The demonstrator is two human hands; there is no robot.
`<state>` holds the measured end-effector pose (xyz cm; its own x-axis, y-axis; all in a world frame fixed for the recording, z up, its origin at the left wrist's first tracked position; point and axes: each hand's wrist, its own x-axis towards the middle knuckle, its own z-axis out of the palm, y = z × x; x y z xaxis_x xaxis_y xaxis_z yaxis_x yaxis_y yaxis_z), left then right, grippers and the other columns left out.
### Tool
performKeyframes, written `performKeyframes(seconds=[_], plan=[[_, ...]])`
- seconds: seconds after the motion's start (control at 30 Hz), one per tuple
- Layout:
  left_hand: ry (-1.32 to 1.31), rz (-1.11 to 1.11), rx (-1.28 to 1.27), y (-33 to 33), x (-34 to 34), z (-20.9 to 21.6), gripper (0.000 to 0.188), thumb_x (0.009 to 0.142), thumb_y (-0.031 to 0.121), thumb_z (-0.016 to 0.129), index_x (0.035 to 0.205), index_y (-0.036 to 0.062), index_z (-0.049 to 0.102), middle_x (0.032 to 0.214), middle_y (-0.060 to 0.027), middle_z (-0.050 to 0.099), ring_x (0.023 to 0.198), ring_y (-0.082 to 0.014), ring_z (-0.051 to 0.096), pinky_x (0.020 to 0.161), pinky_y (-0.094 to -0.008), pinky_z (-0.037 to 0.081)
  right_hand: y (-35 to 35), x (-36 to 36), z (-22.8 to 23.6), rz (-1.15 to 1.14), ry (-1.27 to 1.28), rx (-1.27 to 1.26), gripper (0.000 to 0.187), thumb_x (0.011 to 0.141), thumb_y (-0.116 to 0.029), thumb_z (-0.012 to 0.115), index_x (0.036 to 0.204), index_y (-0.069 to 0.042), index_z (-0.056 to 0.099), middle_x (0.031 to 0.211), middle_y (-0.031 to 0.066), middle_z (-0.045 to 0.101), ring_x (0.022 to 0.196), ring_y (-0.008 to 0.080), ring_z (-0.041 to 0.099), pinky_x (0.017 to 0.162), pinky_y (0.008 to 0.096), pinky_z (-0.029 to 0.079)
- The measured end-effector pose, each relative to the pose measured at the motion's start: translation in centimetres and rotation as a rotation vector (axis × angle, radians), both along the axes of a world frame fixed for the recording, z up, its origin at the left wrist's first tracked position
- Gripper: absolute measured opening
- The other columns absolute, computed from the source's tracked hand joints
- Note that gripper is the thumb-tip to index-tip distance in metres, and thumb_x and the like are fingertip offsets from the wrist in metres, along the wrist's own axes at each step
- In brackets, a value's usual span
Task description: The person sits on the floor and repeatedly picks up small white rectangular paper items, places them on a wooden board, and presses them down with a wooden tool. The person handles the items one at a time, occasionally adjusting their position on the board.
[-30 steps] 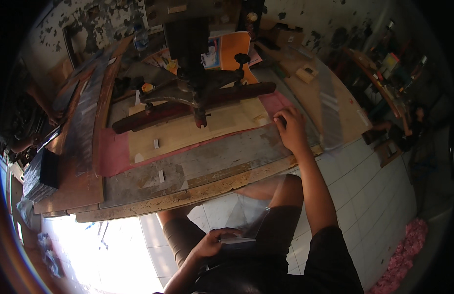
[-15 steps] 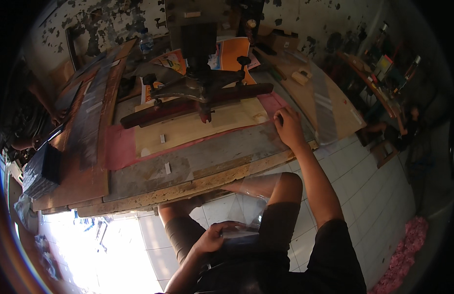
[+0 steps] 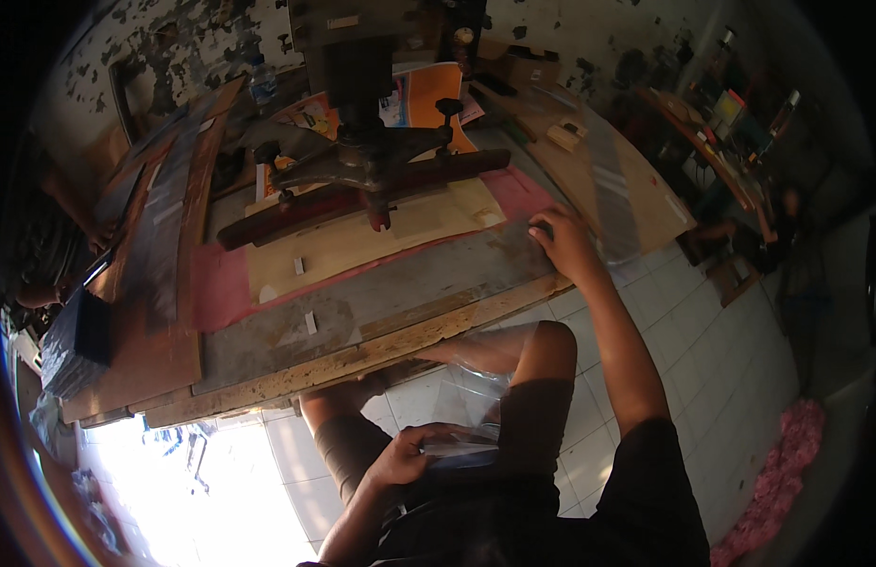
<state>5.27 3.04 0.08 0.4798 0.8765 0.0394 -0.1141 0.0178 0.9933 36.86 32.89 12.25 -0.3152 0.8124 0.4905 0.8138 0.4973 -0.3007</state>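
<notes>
My left hand (image 3: 400, 458) is closed over my lap, gripping clear plastic sheets (image 3: 471, 402) that spread across my thigh. My right hand (image 3: 565, 246) hovers over the right end of the grey bench top (image 3: 362, 312), thumb and forefinger slightly apart and nothing visible in them. Just left of it lies a pink cloth (image 3: 518, 194) beneath a long yellowish sheet (image 3: 348, 248). Above these stands a dark metal press with a long reddish bar (image 3: 301, 215). Two small pale pieces lie in front, one on the yellowish sheet and one on the bench.
At left, a stack of dark sheets (image 3: 78, 326) sits on a brown board (image 3: 164, 364), near another person's hands (image 3: 102, 236). A small wooden block (image 3: 565, 137) lies on the board at right. A pink heap (image 3: 773, 487) rests on the tiled floor (image 3: 684, 378).
My right hand has drawn slightly right, away from the pink cloth's end, and its fingers have loosened. My left hand still grips the plastic sheets. The whole view has shifted a little.
</notes>
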Motion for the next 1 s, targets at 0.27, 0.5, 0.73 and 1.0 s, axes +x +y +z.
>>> performKeyframes(seconds=[0.27,0.5,0.73,1.0], plan=[[0.059,0.002,-0.029,0.2,0.1,0.9,0.032,0.093,-0.004,0.070,0.124,0.0015,0.070,0.129,-0.0079,0.072,0.108,-0.0168,0.071,0.097,-0.0311,0.055,0.3,-0.4,0.4,-0.020,-0.058,0.003,0.002,0.091,-0.007,0.071,0.091,-0.006,0.068,0.099,0.0107,0.069,0.101,0.0334,0.064,0.093,0.0471,0.044],[0.015,0.018,-0.035,0.3,0.2,0.2,0.029,0.092,-0.005,0.071,0.120,0.0008,0.071,0.129,-0.0106,0.072,0.111,-0.0190,0.071,0.098,-0.0326,0.055,-0.2,-0.5,2.3,0.008,-0.066,-0.106,0.005,0.091,-0.007,0.069,0.087,-0.005,0.069,0.094,0.0133,0.071,0.096,0.0349,0.066,0.093,0.0471,0.045],[0.026,0.030,-0.026,0.5,0.3,0.7,0.022,0.090,-0.004,0.073,0.112,0.0019,0.074,0.128,-0.0129,0.072,0.115,-0.0222,0.069,0.099,-0.0341,0.055,-2.8,-1.5,3.5,-0.044,-0.265,-0.256,0.010,0.095,-0.013,0.066,0.101,-0.005,0.067,0.104,0.0137,0.072,0.112,0.0338,0.062,0.105,0.0488,0.040],[0.128,0.006,-0.098,-0.3,-0.2,1.2,0.021,0.090,-0.006,0.071,0.110,-0.0011,0.072,0.129,-0.0127,0.072,0.113,-0.0218,0.070,0.098,-0.0340,0.055,-10.3,-2.4,0.9,0.061,-0.238,0.155,0.014,0.093,-0.012,0.067,0.100,-0.005,0.058,0.136,0.0180,0.061,0.129,0.0347,0.054,0.108,0.0516,0.038]])
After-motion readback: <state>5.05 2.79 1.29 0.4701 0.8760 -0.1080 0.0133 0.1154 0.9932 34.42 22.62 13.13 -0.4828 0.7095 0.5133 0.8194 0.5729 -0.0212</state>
